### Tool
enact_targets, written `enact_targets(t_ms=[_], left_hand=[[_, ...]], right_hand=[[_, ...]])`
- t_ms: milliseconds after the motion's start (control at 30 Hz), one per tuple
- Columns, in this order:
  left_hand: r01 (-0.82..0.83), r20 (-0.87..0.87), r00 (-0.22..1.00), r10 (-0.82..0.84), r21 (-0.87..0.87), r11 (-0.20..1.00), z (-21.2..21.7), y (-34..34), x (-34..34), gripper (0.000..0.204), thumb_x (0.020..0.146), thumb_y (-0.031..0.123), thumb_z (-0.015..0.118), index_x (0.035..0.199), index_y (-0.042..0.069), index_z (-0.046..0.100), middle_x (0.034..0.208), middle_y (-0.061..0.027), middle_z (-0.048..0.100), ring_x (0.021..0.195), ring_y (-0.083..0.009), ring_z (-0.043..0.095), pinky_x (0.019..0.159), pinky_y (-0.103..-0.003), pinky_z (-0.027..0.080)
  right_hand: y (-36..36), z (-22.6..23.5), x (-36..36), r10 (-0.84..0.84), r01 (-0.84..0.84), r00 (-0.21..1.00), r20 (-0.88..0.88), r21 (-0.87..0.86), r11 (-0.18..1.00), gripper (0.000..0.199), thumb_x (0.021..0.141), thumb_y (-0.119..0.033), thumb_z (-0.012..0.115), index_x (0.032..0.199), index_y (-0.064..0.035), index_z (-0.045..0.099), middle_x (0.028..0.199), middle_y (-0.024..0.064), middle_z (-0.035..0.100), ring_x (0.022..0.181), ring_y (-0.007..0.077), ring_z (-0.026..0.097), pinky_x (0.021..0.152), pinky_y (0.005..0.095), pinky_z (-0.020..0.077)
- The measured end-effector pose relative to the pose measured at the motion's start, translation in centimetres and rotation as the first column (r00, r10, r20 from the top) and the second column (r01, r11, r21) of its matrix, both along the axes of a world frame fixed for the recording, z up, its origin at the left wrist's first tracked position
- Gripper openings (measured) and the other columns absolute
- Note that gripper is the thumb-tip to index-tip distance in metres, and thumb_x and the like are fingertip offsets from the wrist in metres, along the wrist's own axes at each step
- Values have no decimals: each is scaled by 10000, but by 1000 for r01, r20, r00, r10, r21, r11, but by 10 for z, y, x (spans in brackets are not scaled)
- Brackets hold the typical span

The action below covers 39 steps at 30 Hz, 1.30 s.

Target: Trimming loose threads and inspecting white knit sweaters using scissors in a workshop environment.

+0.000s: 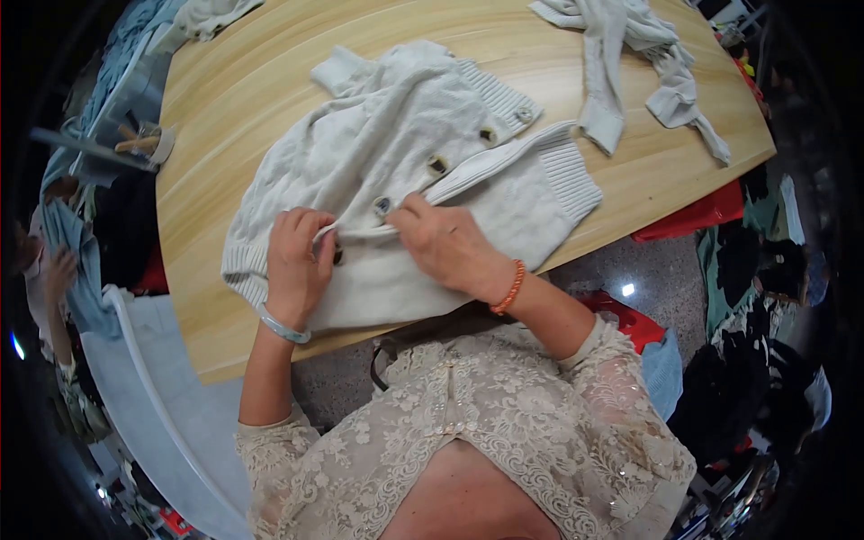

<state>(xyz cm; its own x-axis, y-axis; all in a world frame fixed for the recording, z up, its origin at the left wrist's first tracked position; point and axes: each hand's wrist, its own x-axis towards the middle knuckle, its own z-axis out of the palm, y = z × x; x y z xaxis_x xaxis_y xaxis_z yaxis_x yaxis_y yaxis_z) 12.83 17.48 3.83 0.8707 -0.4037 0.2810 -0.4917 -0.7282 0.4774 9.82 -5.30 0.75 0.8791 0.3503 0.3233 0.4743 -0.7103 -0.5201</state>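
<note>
A cream knitted cardigan [405, 135] lies on the wooden table in front of me, its ribbed ends toward the right and the lower left. Several large dark-and-light buttons [437, 166] run along its front band. My left hand [299, 256] is closed on the cardigan's front edge, close to a button partly hidden by the fingers. My right hand [450, 245] pinches the same band a little further right, beside another button. Between the two hands the band is lifted slightly. The rest of it slants away to the upper right.
Another pale knitted garment [621, 54] lies at the table's [207, 135] far right. A small cup with wooden-handled tools [148, 144] stands by the left edge. Garments hang or lie in piles on both sides. At far left, another person's hand [61, 273] touches blue cloth [76, 256].
</note>
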Motion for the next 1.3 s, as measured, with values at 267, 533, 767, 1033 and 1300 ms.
enact_targets(t_ms=[267, 533, 767, 1033, 1300], left_hand=[[73, -373, 918, -133, -170, 983, -36, -40, 29, 115, 822, -7, 661, 937, -2, 653, 811, -109, 642, 718, -210, 622, 679, -317, 509], [-248, -701, 657, -278, -549, 798, -21, -44, 22, 83, 908, 57, 661, 926, -24, 673, 722, 0, 625, 565, -50, 501, 512, -193, 368], [-299, -728, 597, -338, -593, 748, -22, -39, 22, 126, 911, 83, 678, 962, -33, 680, 827, -26, 676, 675, -68, 573, 609, -192, 430], [22, -564, 748, -349, -506, 862, -24, -31, 1, 303, 861, -45, 607, 1160, -70, 644, 1019, -72, 673, 905, -104, 611, 819, -229, 477], [48, -447, 862, -240, -399, 916, -36, -15, -4, 229, 877, -14, 568, 1070, -35, 688, 868, -37, 634, 768, -96, 549, 703, -241, 463]], right_hand=[[2, -15, -10, 46, -45, 999, -1, 127, 991, 120, 802, -32, 545, 883, 42, 594, 887, 227, 595, 766, 365, 657, 641, 442, 531], [9, -18, -20, -99, 72, 991, 85, 274, 959, 162, 827, -82, 556, 965, 0, 530, 881, 166, 591, 795, 349, 643, 678, 431, 508], [8, -9, -22, -121, 111, 993, 8, 337, 935, 207, 830, -118, 605, 954, 17, 509, 830, 186, 596, 803, 374, 652, 685, 440, 510], [9, -31, -14, -80, 81, 997, -16, 357, 930, 255, 789, -159, 656, 914, 47, 570, 870, 216, 614, 858, 375, 646, 781, 424, 507], [12, -33, -8, -16, 65, 989, -149, 335, 940, 153, 730, -55, 625, 864, 19, 620, 848, 181, 625, 873, 355, 631, 807, 392, 501]])
